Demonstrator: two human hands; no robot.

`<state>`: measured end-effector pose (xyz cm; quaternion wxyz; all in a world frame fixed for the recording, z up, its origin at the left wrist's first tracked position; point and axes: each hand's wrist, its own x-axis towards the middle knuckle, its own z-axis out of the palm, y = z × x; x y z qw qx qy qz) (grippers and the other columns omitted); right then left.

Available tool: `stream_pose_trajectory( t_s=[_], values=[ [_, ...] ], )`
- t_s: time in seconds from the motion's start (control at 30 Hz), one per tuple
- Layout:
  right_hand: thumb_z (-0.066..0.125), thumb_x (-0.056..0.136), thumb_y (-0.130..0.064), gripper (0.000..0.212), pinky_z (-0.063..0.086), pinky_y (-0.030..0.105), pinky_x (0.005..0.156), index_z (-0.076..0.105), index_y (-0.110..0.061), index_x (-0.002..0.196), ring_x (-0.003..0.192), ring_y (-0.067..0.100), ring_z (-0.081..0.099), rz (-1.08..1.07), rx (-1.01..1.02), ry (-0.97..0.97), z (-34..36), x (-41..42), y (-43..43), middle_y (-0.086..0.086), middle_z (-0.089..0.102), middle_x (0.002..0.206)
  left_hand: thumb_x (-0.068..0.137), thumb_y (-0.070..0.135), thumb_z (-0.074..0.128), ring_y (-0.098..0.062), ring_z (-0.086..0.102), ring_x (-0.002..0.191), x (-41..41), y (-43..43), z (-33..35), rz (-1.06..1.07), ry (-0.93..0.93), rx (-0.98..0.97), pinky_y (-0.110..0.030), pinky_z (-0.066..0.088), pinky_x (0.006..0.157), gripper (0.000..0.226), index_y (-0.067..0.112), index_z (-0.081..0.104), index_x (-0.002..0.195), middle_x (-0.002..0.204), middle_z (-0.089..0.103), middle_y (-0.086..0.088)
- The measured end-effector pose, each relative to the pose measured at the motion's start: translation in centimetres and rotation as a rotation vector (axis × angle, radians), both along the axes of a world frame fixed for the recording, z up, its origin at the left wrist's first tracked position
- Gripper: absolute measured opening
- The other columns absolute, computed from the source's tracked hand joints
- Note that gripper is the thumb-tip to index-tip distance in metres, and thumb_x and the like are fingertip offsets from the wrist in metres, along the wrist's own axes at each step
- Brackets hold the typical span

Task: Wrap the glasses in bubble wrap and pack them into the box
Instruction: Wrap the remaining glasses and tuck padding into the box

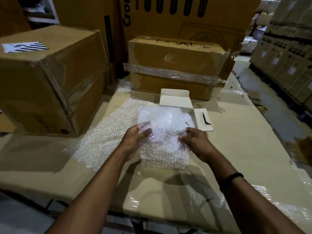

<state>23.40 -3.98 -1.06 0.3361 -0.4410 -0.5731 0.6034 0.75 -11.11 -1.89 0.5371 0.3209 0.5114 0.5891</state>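
Spare bubble wrap sheet lies flat, centre-left. Left hand has its fingers curled round the left edge of the wrapped bundle. The bundle is at frame centre, long axis running up-frame; glasses inside not visible. Right hand pinches its right edge. White box sits open just above, the bundle's far end overlapping it. Both hands equally near; likely move is forward.
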Motion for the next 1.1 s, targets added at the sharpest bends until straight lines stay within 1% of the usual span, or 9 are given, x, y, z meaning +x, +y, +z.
stream_pose_trajectory(
  t_s=[0.27, 0.43, 0.53, 0.67, 0.77, 0.87, 0.93, 1.0, 1.1],
  values=[
    [0.067, 0.087, -0.001, 0.016, 0.052, 0.031, 0.058, 0.056, -0.004, 0.099, 0.073, 0.016, 0.062, 0.056, -0.128, 0.053, -1.5, 0.3, 0.7, 0.010, 0.059, 0.085, 0.088, -0.002, 0.064, -0.021, 0.056, 0.072, 0.0, 0.5, -2.0, 0.041, 0.378, -0.041, -0.030, 0.045, 0.063, 0.012, -0.001, 0.068, 0.099, 0.088, 0.068, -0.016],
    [0.058, 0.085, 0.014, 0.019, 0.046, 0.030, 0.061, 0.064, -0.003, 0.093, 0.073, 0.021, 0.057, -0.026, -0.051, -0.008, -1.9, 0.2, 1.2, 0.011, 0.064, 0.081, 0.089, -0.009, 0.056, -0.017, 0.054, 0.064, 0.1, 1.0, -1.9, 0.099, 0.357, -0.029, -0.026, 0.045, 0.055, 0.026, 0.012, 0.071, 0.088, 0.076, 0.068, -0.002],
    [0.057, 0.086, 0.012, 0.017, 0.046, 0.028, 0.056, 0.067, -0.002, 0.089, 0.068, 0.020, 0.058, -0.043, -0.043, -0.069, -3.0, 0.8, 1.5, 0.011, 0.066, 0.079, 0.088, -0.013, 0.053, -0.028, 0.066, 0.075, -0.5, 1.2, -2.8, 0.098, 0.393, -0.077, -0.028, 0.052, 0.059, 0.030, 0.008, 0.073, 0.089, 0.090, 0.072, -0.008],
    [0.046, 0.088, 0.016, 0.027, 0.037, 0.011, 0.043, 0.068, 0.000, 0.087, 0.039, -0.003, 0.050, -0.018, 0.080, -0.286, -4.4, 1.7, 1.4, -0.011, 0.059, 0.050, 0.080, -0.027, 0.050, -0.027, 0.068, 0.091, -0.1, 0.9, -4.3, 0.099, 0.446, -0.014, -0.017, 0.053, 0.061, 0.033, -0.003, 0.072, 0.087, 0.100, 0.069, -0.014],
    [0.050, 0.080, 0.017, 0.034, 0.043, 0.014, 0.069, 0.074, -0.007, 0.084, 0.071, -0.005, 0.061, 0.039, 0.303, -0.463, -5.7, 2.2, 1.2, -0.006, 0.071, 0.079, 0.080, -0.031, 0.041, 0.000, 0.067, 0.086, 0.3, 0.3, -4.6, 0.088, 0.536, 0.037, -0.008, 0.047, 0.067, 0.039, -0.007, 0.070, 0.091, 0.101, 0.065, -0.012],
    [0.047, 0.071, 0.015, 0.039, 0.036, 0.002, 0.082, 0.075, -0.007, 0.087, 0.100, 0.012, 0.060, 0.141, 0.440, -0.608, -6.1, 2.7, 1.6, 0.004, 0.071, 0.106, 0.078, -0.027, 0.041, -0.015, 0.066, 0.097, -0.3, 0.2, -5.3, 0.105, 0.612, 0.074, -0.006, 0.045, 0.072, 0.040, -0.004, 0.072, 0.092, 0.103, 0.069, -0.010],
    [0.049, 0.072, -0.002, 0.034, 0.040, 0.010, 0.092, 0.075, -0.008, 0.092, 0.108, 0.020, 0.062, 0.124, 0.576, -0.626, -6.0, 2.8, 1.4, 0.005, 0.070, 0.113, 0.081, -0.014, 0.044, -0.019, 0.065, 0.101, -0.4, 0.0, -5.2, 0.118, 0.645, 0.146, -0.012, 0.049, 0.078, 0.038, 0.002, 0.072, 0.099, 0.106, 0.070, -0.007],
    [0.044, 0.081, -0.028, 0.044, 0.041, 0.028, 0.103, 0.072, -0.011, 0.109, 0.120, 0.025, 0.057, 0.099, 0.685, -0.652, -6.0, 2.5, 0.9, 0.008, 0.064, 0.127, 0.086, 0.008, 0.046, -0.020, 0.060, 0.117, -0.4, -0.1, -6.0, 0.039, 0.835, 0.310, -0.028, 0.045, 0.098, 0.038, 0.011, 0.069, 0.116, 0.122, 0.067, -0.005],
    [0.030, 0.090, -0.056, 0.070, 0.019, 0.035, 0.115, 0.041, -0.016, 0.145, 0.143, 0.021, 0.028, 0.289, 0.693, -0.881, -6.3, 1.3, -0.6, 0.004, 0.034, 0.155, 0.095, 0.044, 0.026, -0.019, 0.028, 0.145, 0.2, -0.3, -8.3, -0.242, 1.325, 0.288, -0.043, 0.022, 0.115, 0.057, 0.024, 0.044, 0.145, 0.154, 0.038, -0.001]
  ],
)
